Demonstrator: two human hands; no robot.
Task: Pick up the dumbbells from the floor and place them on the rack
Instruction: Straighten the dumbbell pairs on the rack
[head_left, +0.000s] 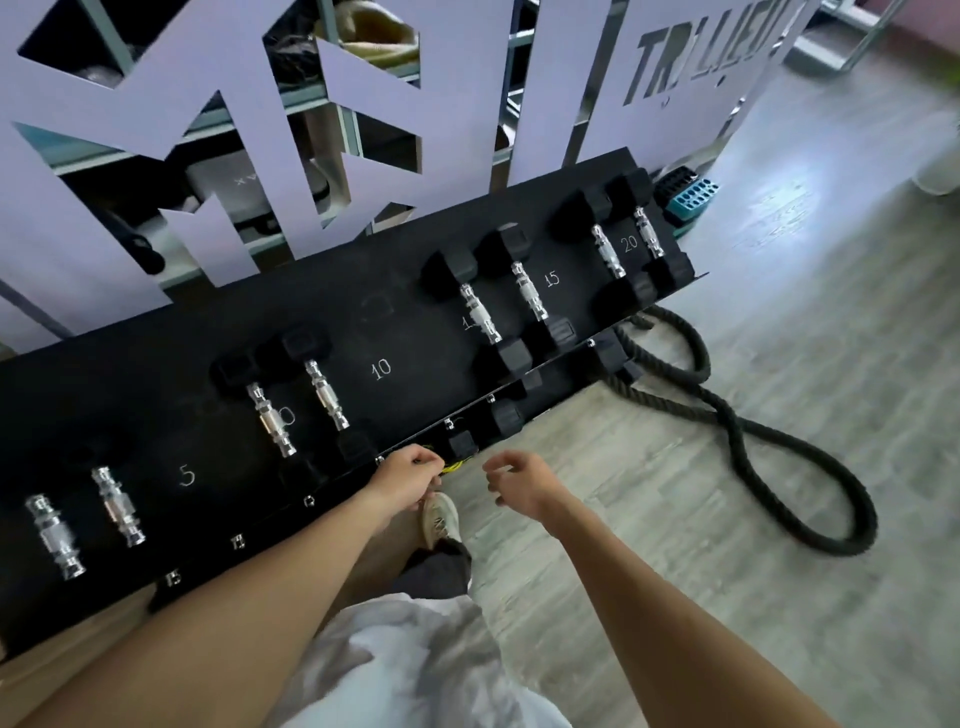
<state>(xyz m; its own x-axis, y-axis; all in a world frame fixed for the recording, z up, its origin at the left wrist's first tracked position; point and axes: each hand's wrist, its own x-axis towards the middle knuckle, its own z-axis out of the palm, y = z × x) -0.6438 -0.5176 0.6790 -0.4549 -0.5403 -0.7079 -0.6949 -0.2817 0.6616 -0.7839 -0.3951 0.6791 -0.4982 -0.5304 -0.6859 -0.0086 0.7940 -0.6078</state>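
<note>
Rack (156, 395): a long black shelf running from lower left to upper right, with white chalk numbers 5, 10, 15 and 20 along its top.
Dumbbells: eight lie on the rack in pairs, black heads and chrome handles. The pair by the 5 (83, 514) is at the left end, the pair by the 10 (296, 400) near the middle, the pair by the 15 (504, 301) further right, and the pair by the 20 (623, 244) at the far right end.
Lower tier (498, 415): more black dumbbell heads show under the front edge of the rack; I can't tell how many.
Left hand (410, 478): at the front edge of the rack, fingers loosely curled, holding nothing that I can make out; something yellow shows just beside the fingertips, too small to tell.
Right hand (524, 483): in the air just in front of the rack, apart from the left hand, fingers loosely curled and released, nothing in them.
Shoe (440, 519): a pale one on the floor, below and between the two hands.
Rope (753, 447): thick and black, looped on the grey floor (649, 519) to the right of the rack.
Panel (457, 104): pale lilac with cut-out shapes and letters, standing right behind the rack.
</note>
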